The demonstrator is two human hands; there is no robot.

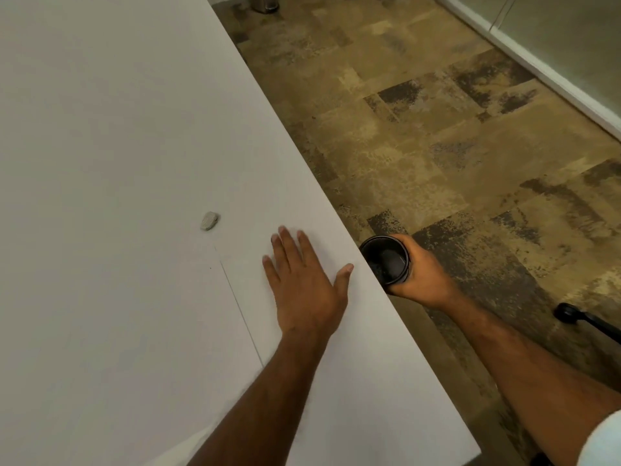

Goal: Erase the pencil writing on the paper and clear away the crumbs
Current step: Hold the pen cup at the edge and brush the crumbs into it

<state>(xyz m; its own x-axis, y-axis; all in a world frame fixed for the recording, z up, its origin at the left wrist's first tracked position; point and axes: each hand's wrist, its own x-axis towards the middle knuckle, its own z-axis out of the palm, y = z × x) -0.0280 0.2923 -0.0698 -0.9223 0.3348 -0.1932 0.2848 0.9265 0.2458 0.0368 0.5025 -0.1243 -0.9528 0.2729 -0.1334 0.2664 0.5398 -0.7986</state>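
White table (100, 129) fills the left of the view, its long edge running diagonally from far left to near right, with brown patchy carpet (437, 129) beyond it. The left hand (302, 287) lies flat on the table close to that edge, palm down, fingers straight and slightly spread, pointing away from the person, holding nothing.

Just right of the left hand, off the table edge and over the carpet, the right hand (423, 274) is wrapped around a black cup (386, 260). The cup's open mouth faces up toward the camera and its rim sits beside the table edge.

Beyond the left hand and to its left, a small grey eraser (210, 221) rests on the table, apart from the fingers. It is oblong, its long axis pointing away and slightly right.

Left of the left hand lies a white paper (168, 331); its long right edge runs roughly parallel to the table edge and passes under the forearm. A tiny dark speck (210, 267) sits on the paper near its far corner.
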